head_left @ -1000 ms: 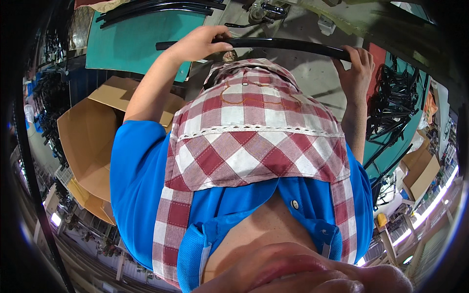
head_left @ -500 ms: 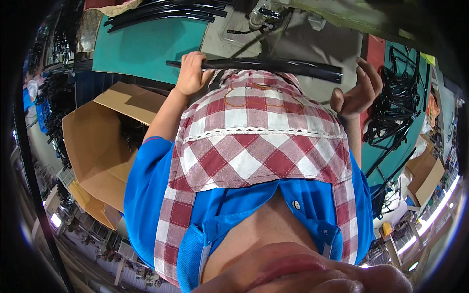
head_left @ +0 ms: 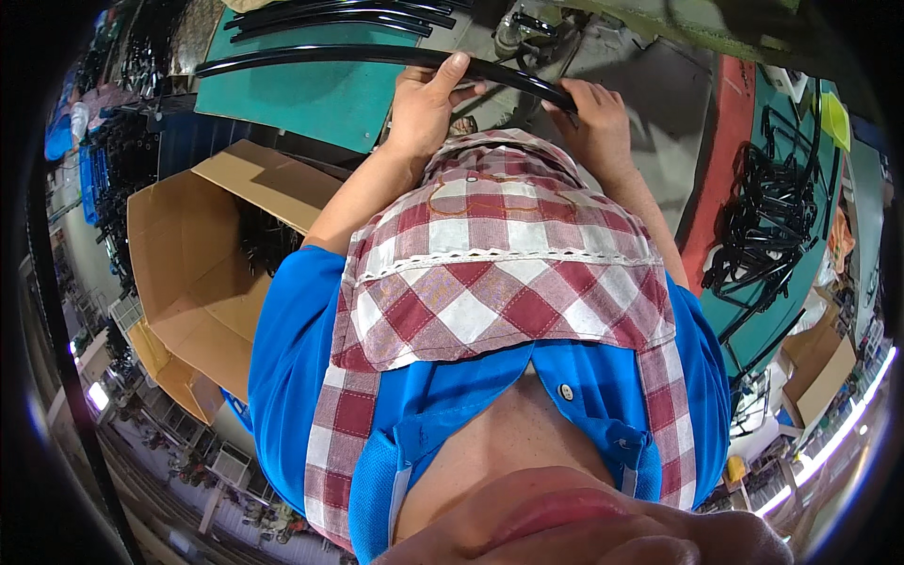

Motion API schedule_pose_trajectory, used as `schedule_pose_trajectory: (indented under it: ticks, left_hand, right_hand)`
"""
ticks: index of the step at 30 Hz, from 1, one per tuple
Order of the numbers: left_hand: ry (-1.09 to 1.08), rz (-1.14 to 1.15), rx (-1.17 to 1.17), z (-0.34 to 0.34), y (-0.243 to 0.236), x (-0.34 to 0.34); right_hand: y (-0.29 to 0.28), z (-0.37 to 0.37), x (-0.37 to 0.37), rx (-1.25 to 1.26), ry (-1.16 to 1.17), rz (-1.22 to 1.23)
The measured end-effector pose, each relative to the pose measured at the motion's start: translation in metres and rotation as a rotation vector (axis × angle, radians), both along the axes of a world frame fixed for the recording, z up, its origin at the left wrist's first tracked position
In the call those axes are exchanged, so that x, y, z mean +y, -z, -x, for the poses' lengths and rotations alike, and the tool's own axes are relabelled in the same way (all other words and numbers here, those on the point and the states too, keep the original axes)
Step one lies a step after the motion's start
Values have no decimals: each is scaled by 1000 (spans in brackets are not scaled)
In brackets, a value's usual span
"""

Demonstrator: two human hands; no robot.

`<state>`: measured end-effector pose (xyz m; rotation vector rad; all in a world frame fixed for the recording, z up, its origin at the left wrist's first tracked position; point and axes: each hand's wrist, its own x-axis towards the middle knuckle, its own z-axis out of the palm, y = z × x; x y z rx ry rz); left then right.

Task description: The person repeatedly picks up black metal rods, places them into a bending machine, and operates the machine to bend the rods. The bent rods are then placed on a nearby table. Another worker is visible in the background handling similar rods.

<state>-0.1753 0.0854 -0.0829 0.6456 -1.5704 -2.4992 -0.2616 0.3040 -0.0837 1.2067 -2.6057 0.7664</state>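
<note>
A long, glossy black tube (head_left: 311,57), slightly bowed, spans the space in front of my apron. My left hand (head_left: 428,104) grips it near its middle, thumb laid along the top. At its right end my right hand (head_left: 595,121) has its fingers closed round the tube, covering the tip. The tube's left part reaches out over a green tabletop (head_left: 292,99). Several similar black tubes (head_left: 348,17) lie bundled at the far edge of that surface.
An open cardboard box (head_left: 188,268) with dark parts inside stands at my left. To the right, a heap of black bent tubes (head_left: 767,221) lies on a green table with a red edge strip (head_left: 723,155). A metal fixture (head_left: 518,33) is ahead, beyond the tube.
The tube has shifted left and away from me, now extending far past my left hand. My right hand, earlier spread and apart from it, has closed on its right end.
</note>
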Motion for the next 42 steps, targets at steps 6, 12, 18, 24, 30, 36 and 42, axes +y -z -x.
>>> schedule_pose_trajectory:
  ticks: [6, 12, 18, 24, 30, 36, 42]
  left_hand:
    - [351, 1162, 196, -18, 5, -17]
    - [413, 1669, 411, 24, 11, -47]
    - [538, 1596, 374, 43, 21, -49]
    - [737, 1513, 319, 46, 26, -45]
    - [838, 1558, 334, 46, 21, -55]
    - [980, 1416, 27, 24, 25, -50]
    - [1009, 1387, -106, 25, 16, -47]
  right_hand:
    - [6, 1, 44, -65, 167, -232]
    - [-5, -6, 58, -299, 246, -230]
    - [-24, 3, 74, 33, 313, -217]
    - [-35, -2, 86, -36, 291, -237]
    - [-51, -22, 81, -452, 351, -228]
    - [-27, -42, 77, -415, 218, -324]
    - [-24, -35, 70, -125, 87, -371]
